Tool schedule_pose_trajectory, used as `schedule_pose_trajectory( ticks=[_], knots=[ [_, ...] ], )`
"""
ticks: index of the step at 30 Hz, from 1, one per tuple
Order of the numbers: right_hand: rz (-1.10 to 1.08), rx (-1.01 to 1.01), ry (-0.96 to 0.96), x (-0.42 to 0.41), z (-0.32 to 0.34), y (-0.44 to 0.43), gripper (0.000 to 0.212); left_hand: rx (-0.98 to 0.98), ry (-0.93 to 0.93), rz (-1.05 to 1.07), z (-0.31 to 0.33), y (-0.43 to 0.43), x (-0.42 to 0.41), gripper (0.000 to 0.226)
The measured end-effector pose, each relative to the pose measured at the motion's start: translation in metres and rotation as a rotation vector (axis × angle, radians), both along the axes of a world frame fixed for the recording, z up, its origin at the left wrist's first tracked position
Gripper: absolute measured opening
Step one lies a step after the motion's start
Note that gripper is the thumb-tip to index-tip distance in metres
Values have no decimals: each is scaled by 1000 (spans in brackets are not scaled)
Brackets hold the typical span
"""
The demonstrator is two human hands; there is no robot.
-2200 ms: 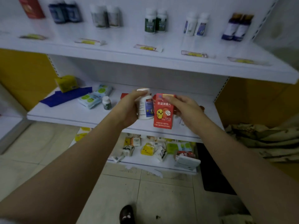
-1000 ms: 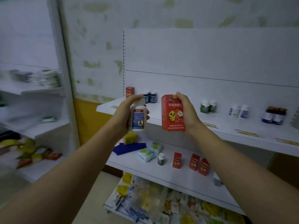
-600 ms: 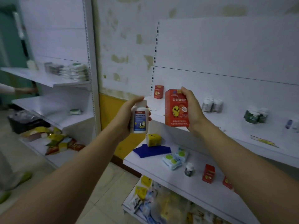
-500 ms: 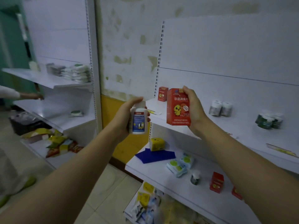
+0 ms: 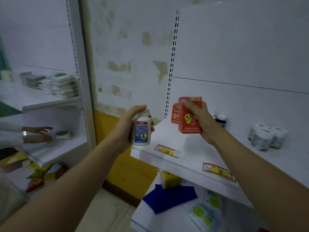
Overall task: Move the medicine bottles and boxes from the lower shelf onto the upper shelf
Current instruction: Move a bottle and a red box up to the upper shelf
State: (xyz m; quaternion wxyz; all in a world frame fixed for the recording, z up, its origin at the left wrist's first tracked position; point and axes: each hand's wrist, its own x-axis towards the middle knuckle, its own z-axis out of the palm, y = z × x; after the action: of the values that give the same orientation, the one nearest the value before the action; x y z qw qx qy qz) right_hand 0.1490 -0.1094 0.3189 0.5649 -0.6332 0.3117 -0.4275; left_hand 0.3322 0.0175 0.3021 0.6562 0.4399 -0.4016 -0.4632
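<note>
My left hand (image 5: 128, 126) grips a white medicine bottle (image 5: 142, 131) with a blue and red label, held upright just left of the upper shelf (image 5: 167, 136). My right hand (image 5: 200, 118) holds a red box (image 5: 188, 119) with a yellow chick picture over the upper shelf's left end, its base at or just above the shelf surface. A second red box (image 5: 174, 113) stands behind it near the back corner. On the lower shelf (image 5: 147, 213) lie a yellow box (image 5: 169, 179), a blue sheet (image 5: 168, 198) and white-green packs (image 5: 204, 213).
Dark bottles (image 5: 221, 119) and white bottles (image 5: 265, 136) stand further right on the upper shelf, with price labels (image 5: 168, 150) at its front edge. Another person's hands (image 5: 38, 133) reach into the neighbouring shelf unit at the left, which holds stacked white packs (image 5: 63, 84).
The view has swung nearer to the upper shelf. My right hand has carried the red box in over the shelf's left end, in front of the other red box. The left hand still holds the bottle.
</note>
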Motion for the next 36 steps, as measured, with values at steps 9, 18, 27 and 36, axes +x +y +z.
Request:
schedule_pose_trajectory(
  ticks=[9, 18, 27, 36],
  knots=[
    [-357, -12, 230, 60, -52, -78, 77, 35, -18, -224, -13, -131, 73, 29],
    [-650, -23, 351, 79, -83, -130, 80, 83, -14, -466, -19, -229, 100, 28],
    [-733, -118, 602, 85, -73, -173, 59, 145, 72, -504, -31, -282, 94, 25],
    [-752, -197, 693, 79, -80, -188, 63, 182, 73, -494, -40, -309, 90, 27]
  ],
)
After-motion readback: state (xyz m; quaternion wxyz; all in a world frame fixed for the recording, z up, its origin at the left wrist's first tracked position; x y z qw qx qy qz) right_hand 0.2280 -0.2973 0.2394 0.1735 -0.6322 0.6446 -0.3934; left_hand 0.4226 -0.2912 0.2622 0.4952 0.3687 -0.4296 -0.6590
